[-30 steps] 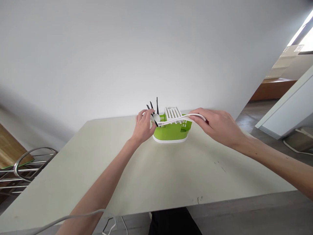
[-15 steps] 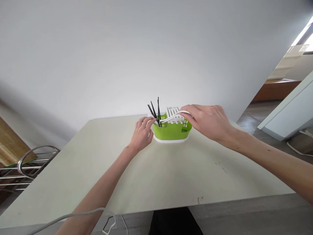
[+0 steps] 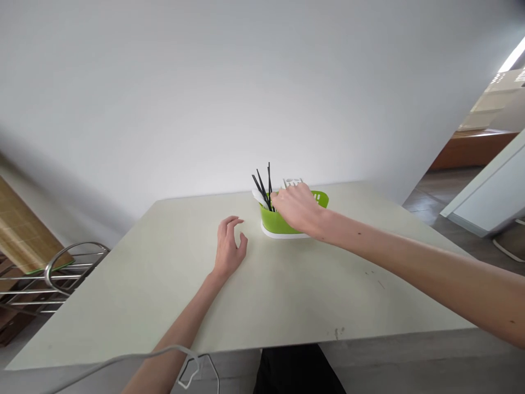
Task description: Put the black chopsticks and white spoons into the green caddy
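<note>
Green basket (image 3: pixel 275 223) Sits Under a Bent Right Hand (image 3: pixel 297 207)

Near the wall (image 3: pixel 262 98) on a pale table (image 3: pixel 262 306), the basket stands upright on its white base (image 3: pixel 283 235), with black chopsticks (image 3: pixel 262 189) and a white utensil (image 3: pixel 258 196) leaning out of its left end. Part of a white rack (image 3: pixel 292 181) shows behind the person's right knuckles. That hand arches over the basket's middle, its fingertips mostly hidden; whether they are clamped on anything cannot be told. Just left of the basket, the left hand (image 3: pixel 230 246) hangs with thumb and fingers apart, nothing between them. With no second hand steadying it, the basket could tip or slide if the right hand presses off-centre, and a sideways brush of those fingers could knock the chopsticks askew. Half a second earlier, the left hand was at the basket's left end and the right pinched a curved white handle slanting above it; now the left is away from the basket, the right has moved leftward over it, and that handle is out of sight.
</note>
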Demonstrator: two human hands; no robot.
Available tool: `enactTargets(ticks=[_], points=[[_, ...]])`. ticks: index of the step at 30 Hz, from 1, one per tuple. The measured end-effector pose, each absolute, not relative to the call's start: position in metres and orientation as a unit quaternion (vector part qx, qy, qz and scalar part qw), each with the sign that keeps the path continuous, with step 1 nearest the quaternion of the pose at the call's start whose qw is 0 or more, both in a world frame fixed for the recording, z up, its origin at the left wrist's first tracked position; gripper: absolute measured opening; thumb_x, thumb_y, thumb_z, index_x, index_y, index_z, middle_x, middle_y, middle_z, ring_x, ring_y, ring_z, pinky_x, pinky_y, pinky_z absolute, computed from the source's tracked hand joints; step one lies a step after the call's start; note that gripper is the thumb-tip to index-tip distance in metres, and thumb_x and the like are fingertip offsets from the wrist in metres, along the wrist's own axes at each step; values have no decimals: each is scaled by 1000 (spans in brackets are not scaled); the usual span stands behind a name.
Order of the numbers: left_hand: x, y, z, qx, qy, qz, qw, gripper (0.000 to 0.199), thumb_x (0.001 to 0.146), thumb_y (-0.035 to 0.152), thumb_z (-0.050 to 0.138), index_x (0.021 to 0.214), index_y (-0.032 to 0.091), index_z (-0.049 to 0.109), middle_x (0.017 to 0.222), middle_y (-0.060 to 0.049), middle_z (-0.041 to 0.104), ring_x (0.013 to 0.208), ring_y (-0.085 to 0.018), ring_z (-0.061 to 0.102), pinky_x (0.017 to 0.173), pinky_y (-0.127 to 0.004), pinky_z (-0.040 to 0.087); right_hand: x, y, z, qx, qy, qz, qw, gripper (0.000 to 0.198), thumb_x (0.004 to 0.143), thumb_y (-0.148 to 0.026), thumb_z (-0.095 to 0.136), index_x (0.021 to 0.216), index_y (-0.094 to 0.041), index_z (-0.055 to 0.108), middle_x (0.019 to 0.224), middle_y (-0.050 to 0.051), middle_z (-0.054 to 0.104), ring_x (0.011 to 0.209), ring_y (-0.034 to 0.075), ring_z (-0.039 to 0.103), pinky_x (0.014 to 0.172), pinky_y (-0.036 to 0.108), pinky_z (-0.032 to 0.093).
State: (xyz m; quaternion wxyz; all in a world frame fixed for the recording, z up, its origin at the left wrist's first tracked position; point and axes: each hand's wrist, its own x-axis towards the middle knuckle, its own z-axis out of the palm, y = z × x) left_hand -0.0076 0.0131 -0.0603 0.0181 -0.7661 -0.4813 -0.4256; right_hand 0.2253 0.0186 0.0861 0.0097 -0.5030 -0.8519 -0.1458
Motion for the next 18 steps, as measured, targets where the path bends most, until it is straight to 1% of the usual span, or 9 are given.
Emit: enactTargets(ticks=[3,6,10,13,15,18], points=[[-28,0,-80,-739,-529,-415,-44,28,99,18,47,122,24,60,132,-12,57,123,-25,60,99,-43,54,218,24,81,-496,-857,-135,-10,22,87,-20,68,107,-13,74,95,23,78,91,33,75,78,38,42],[-41,-8,-89,-712,-561,-413,-86,23,97,19,47,110,23,65,127,-11,60,114,-23,63,94,-41,55,212,29,75,-496,-859,-124,-33,21,81,-7,67,100,-13,75,99,22,79,89,31,75,76,36,42],[-46,-8,-92,-681,-585,-422,-129,21,93,22,49,101,23,68,119,-9,65,107,-22,65,87,-38,57,208,33,67,-498,-858,-124,-34,25,81,1,61,98,-11,75,98,20,79,88,28,75,73,34,41],[-50,-5,-94,-650,-607,-427,-164,20,90,26,52,97,22,70,113,-9,68,99,-22,68,81,-36,57,210,33,64,-499,-857,-123,-30,25,85,1,57,101,-10,73,98,20,79,87,26,75,70,32,40],[-53,-4,-95,-632,-620,-429,-177,20,90,29,53,96,22,71,111,-8,69,92,-21,68,79,-36,56,214,31,62,-497,-858,-127,-17,22,90,-3,56,103,-10,72,97,20,78,88,26,74,69,32,40],[-55,-4,-96,-627,-630,-422,-182,22,89,31,53,97,22,71,108,-8,70,83,-20,66,77,-36,56,226,23,58,-477,-867,-139,34,21,98,-11,52,107,-10,71,94,18,78,89,26,72,69,31,39]])
